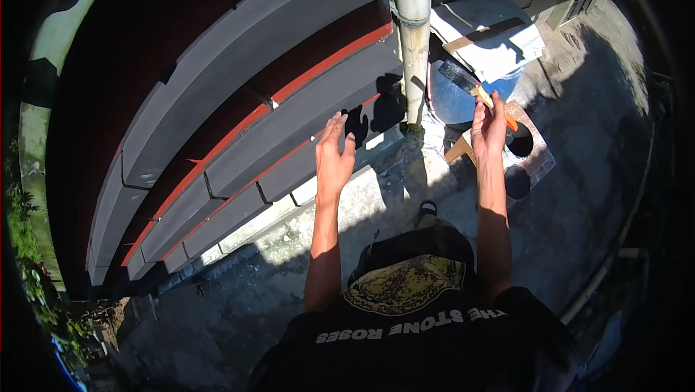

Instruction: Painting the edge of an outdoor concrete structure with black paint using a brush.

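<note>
A pale pole (414, 48) stood between the gray boards (279, 120) and a blue drum (450, 106) — a dark, round container (521, 144) sat near the drum. The left hand (333, 157) was open near the boards, thumb apart — the right hand (491, 131) gripped a paintbrush (476, 90), slanted in front of the drum.

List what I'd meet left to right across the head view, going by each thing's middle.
Green plants → left hand, fingers spread → pale upright pole → right hand holding a paintbrush → dark round container.
</note>
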